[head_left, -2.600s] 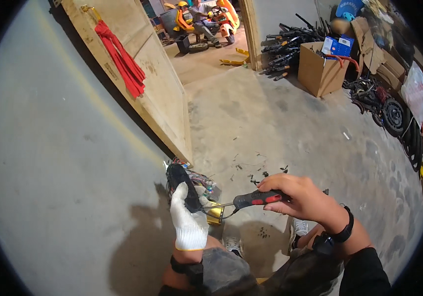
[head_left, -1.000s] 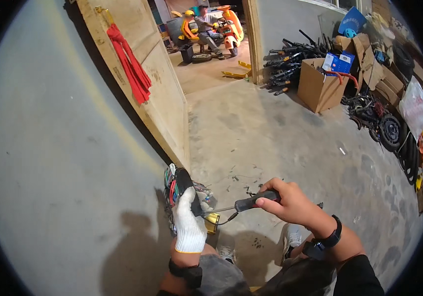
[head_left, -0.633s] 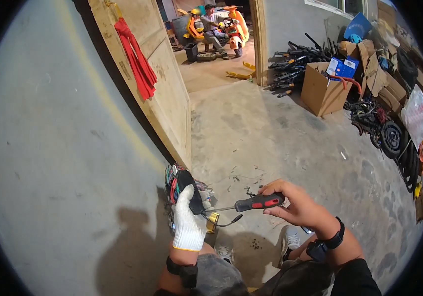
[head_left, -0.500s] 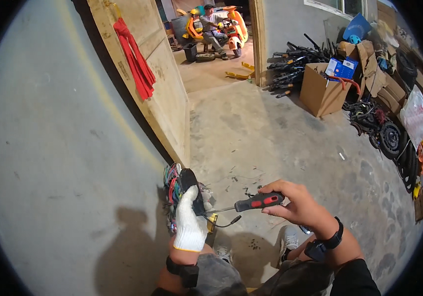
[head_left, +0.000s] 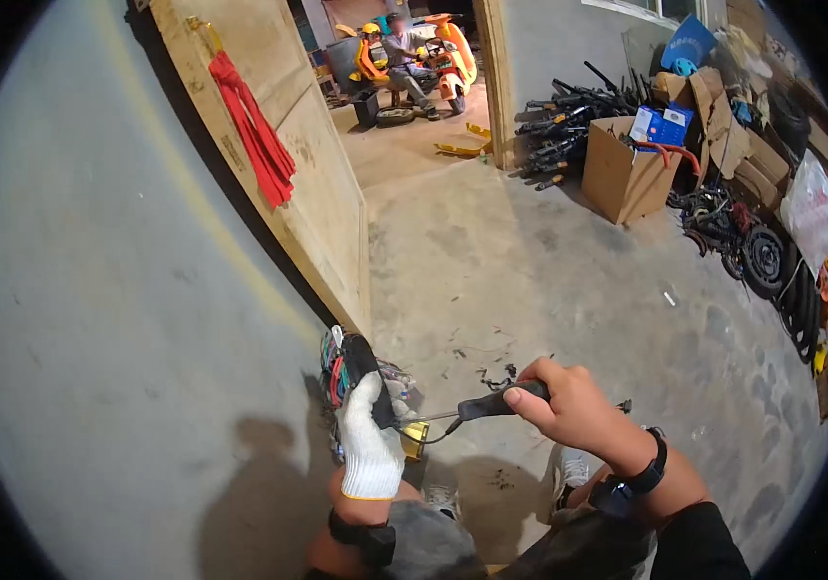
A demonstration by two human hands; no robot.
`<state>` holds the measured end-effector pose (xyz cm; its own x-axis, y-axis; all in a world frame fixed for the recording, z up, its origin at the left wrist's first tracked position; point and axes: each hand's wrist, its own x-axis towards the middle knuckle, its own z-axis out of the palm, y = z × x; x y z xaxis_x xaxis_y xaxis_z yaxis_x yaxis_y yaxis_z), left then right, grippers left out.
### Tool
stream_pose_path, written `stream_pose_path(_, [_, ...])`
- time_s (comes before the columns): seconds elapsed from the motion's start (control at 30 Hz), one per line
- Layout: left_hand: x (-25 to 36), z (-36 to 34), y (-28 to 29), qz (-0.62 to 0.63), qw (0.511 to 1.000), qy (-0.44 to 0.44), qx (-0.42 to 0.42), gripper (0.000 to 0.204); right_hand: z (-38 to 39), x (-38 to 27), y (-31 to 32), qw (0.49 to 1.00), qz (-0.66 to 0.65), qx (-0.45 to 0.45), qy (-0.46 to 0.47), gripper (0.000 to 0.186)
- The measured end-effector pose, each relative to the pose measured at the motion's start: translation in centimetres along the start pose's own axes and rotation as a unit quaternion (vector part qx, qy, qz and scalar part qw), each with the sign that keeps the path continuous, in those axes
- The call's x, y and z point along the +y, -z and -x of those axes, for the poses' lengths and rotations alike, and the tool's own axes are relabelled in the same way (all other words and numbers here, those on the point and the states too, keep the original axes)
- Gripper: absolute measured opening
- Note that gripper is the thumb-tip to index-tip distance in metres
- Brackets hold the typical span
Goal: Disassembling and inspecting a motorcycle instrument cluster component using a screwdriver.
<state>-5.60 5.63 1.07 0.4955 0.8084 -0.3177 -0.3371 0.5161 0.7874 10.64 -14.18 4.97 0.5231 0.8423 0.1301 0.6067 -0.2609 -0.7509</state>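
Observation:
My left hand (head_left: 369, 445), in a white knit glove, is closed around a long black plastic housing (head_left: 363, 358). A short black cable (head_left: 441, 436) hangs from the housing's lower end. In my bare right hand (head_left: 583, 414) is a screwdriver (head_left: 484, 406), its dark handle wrapped by the fingers. The shaft points left, and its tip meets the housing's lower end beside my gloved hand; the exact contact spot is hidden. Behind the housing, against the wall, lies a bundle of coloured wires (head_left: 332, 372). Something yellow (head_left: 417, 437) shows just below the housing.
A wooden door (head_left: 322, 184) with red cloth strips (head_left: 257, 135) stands open at left. Small dark scraps (head_left: 499, 377) lie on the floor. At right are a cardboard box (head_left: 617, 179), black tubes and a wheel (head_left: 764, 259). Beyond the doorway a person (head_left: 404, 58) sits by an orange scooter (head_left: 452, 63).
My right hand has changed its hold: the fingers now wrap over the screwdriver handle, covering its red patches. The tip stays at the housing, and the cable hangs closer to the shaft.

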Motion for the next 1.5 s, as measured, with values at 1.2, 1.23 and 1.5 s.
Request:
stream_pose_path(1.2, [0.6, -0.2, 0.2, 0.002, 1.0, 0.004, 0.01, 0.026, -0.5, 0.9, 0.3, 0.977, -0.073, -0.074, 0.189, 0.04])
stream_pose_path(1.23, [0.6, -0.3, 0.1, 0.001, 1.0, -0.001, 0.012, 0.025, -0.5, 1.0, 0.4, 0.978, -0.066, -0.078, 0.182, 0.04])
stream_pose_path(1.5, [0.5, -0.7, 1.0, 0.006, 1.0, 0.01, 0.01, 0.025, -0.2, 0.7, 0.5, 0.98, -0.075, -0.107, 0.148, 0.038])
